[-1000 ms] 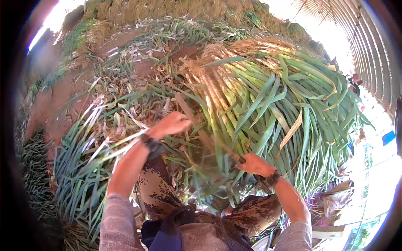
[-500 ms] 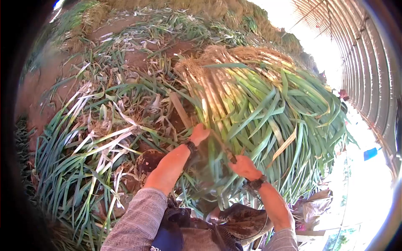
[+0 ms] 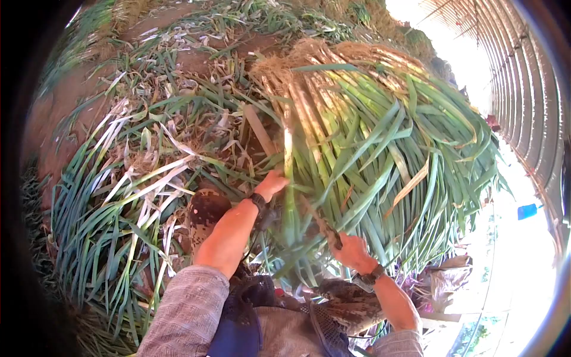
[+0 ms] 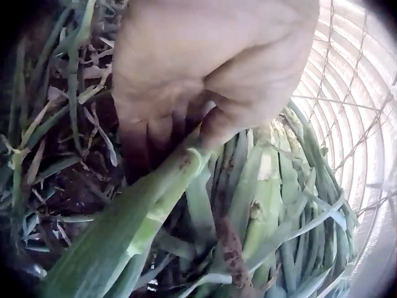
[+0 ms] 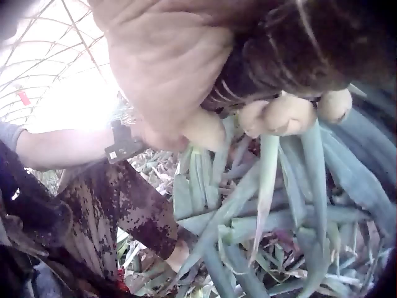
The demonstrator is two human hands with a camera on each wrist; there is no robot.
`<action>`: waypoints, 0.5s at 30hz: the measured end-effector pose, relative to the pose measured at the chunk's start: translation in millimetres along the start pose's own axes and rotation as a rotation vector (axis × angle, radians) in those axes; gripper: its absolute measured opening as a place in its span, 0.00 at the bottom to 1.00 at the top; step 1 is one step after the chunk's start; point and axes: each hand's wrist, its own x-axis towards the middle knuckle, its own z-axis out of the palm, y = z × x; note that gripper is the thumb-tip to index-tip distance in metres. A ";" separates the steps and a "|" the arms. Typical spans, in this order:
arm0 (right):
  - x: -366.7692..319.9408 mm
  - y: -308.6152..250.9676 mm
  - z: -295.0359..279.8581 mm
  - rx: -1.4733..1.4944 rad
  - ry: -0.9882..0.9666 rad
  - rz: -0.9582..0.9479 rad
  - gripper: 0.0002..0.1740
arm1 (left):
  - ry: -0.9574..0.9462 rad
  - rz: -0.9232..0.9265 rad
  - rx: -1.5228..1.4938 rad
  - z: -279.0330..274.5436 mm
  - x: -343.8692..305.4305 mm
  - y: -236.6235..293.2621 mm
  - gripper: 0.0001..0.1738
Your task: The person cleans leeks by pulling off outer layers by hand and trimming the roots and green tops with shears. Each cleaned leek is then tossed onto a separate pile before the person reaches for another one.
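Note:
My left hand (image 3: 272,183) grips a leek (image 3: 288,152) at the near edge of a heap, its roots toward the heap's far end. In the left wrist view, curled fingers and thumb hold the leek's green stalk (image 4: 133,233), and its leaves fan toward the camera. My right hand (image 3: 352,253) holds a knife with a long, narrow, rusty-brown blade (image 3: 321,225). Its dark wrapped handle (image 5: 273,62) fills the palm in the right wrist view. The blade slants up and left, close beside the leek leaves.
A large heap of leeks (image 3: 386,143) lies ahead and right, roots pointing away. More leeks with pale stems (image 3: 101,226) spread at the left. Leaf scraps cover the ground, with a wooden strip (image 3: 259,130) among them. A ribbed wall (image 3: 523,95) rises at the right.
My left hand moved right from the loose scraps to the heap's near edge and now grips a leek. My right hand keeps its knife, staying low by the leaves.

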 end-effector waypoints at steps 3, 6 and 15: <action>-13.6 4.0 17.7 0.033 -0.023 0.084 0.26 | 0.036 0.069 -0.075 11.9 -12.3 -29.8 0.16; -14.7 13.4 45.9 0.025 -0.002 -0.010 0.22 | 0.065 -0.059 -0.160 15.9 -34.5 -17.3 0.14; 7.1 -8.4 61.2 0.072 0.009 0.014 0.21 | -0.023 -0.196 -0.486 12.7 -15.0 -30.8 0.21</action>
